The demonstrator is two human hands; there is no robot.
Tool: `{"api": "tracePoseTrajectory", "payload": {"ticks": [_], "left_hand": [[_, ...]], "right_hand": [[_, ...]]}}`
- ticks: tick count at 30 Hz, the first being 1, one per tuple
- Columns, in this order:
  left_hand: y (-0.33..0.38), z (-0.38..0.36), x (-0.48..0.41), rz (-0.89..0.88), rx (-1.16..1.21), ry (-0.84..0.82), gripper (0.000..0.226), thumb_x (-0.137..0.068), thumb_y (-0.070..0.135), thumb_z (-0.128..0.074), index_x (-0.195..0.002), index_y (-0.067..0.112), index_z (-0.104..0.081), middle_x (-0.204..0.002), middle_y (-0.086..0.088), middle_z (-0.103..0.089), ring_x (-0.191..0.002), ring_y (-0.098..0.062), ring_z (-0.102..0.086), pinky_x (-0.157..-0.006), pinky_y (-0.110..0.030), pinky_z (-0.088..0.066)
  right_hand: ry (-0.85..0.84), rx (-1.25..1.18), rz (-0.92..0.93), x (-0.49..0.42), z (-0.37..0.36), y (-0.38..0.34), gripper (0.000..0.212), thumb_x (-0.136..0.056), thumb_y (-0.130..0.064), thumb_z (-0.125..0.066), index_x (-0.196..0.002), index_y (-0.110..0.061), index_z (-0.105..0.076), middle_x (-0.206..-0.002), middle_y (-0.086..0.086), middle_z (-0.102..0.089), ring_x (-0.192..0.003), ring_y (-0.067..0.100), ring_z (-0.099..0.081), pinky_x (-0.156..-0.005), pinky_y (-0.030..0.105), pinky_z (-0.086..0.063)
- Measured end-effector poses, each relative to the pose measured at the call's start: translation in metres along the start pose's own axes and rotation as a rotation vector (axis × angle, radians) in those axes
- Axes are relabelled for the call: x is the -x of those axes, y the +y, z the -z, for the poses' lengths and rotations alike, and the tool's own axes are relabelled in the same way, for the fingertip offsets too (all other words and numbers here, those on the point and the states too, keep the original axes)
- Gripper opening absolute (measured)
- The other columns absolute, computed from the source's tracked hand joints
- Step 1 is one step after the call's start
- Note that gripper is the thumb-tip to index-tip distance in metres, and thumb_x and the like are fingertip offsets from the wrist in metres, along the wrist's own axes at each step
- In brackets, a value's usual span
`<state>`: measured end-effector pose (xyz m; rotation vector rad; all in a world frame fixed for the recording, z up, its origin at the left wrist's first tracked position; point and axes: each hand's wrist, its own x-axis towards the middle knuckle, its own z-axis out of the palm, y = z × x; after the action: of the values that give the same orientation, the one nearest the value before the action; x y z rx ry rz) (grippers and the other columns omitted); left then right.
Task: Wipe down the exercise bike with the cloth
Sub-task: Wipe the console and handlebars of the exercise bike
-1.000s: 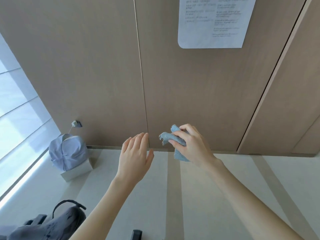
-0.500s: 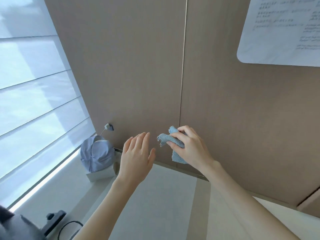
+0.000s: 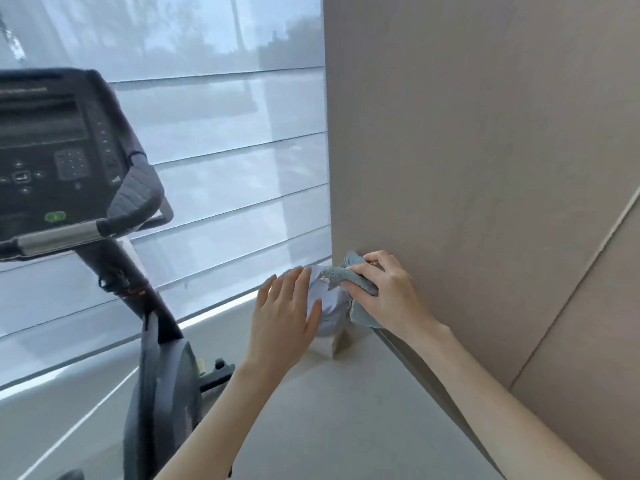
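The exercise bike (image 3: 152, 375) stands at the left, with its dark console (image 3: 59, 147), a grey handlebar (image 3: 86, 230) and a black post running down to the body. My right hand (image 3: 388, 296) is closed around a crumpled blue-grey cloth (image 3: 349, 277), held in the air well to the right of the bike. My left hand (image 3: 284, 323) is beside it, fingers spread, palm facing away, holding nothing. Neither hand touches the bike.
A beige panelled wall (image 3: 485, 168) fills the right side. Behind the bike is a window with a pale blind (image 3: 225, 168). A small bin with a white liner (image 3: 330, 313) sits on the floor in the corner, partly hidden by my hands.
The view has swung left, bringing the bike console and window into sight. Both hands keep the same pose, the right still gripping the cloth.
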<state>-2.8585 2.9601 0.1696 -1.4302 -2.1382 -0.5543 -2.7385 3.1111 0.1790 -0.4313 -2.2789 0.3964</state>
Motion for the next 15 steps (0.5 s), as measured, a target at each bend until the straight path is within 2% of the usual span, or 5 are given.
{"api": "tracePoseTrajectory", "payload": {"ticks": [4, 9, 15], "left_hand": [[-0.016, -0.019, -0.031, 0.139, -0.108, 0.020, 0.048, -0.094, 0.034, -0.037, -0.125, 0.003, -0.057, -0.123, -0.011, -0.062, -0.111, -0.028, -0.058, -0.100, -0.043, -0.042], [-0.043, -0.035, -0.055, 0.284, -0.205, 0.012, 0.044, -0.089, 0.025, -0.060, -0.127, 0.003, -0.055, -0.125, -0.012, -0.060, -0.113, -0.029, -0.057, -0.102, -0.044, -0.041], [-0.090, -0.051, -0.090, 0.396, -0.291, 0.038, 0.043, -0.088, 0.022, -0.061, -0.125, 0.001, -0.056, -0.125, -0.014, -0.060, -0.115, -0.030, -0.056, -0.101, -0.046, -0.042]], "right_hand": [[-0.078, -0.076, 0.138, -0.057, -0.021, 0.023, 0.030, -0.083, -0.036, -0.066, -0.102, -0.014, -0.070, -0.100, 0.006, -0.060, -0.090, 0.025, -0.058, -0.070, 0.043, -0.055], [-0.141, -0.196, 0.209, -0.109, -0.062, 0.035, 0.030, -0.081, -0.031, -0.071, -0.104, -0.012, -0.071, -0.105, 0.008, -0.061, -0.095, 0.026, -0.058, -0.072, 0.037, -0.053], [-0.149, -0.338, 0.295, -0.174, -0.126, 0.042, 0.024, -0.079, -0.026, -0.074, -0.098, -0.012, -0.072, -0.101, 0.008, -0.061, -0.093, 0.027, -0.059, -0.069, 0.038, -0.053]]}}
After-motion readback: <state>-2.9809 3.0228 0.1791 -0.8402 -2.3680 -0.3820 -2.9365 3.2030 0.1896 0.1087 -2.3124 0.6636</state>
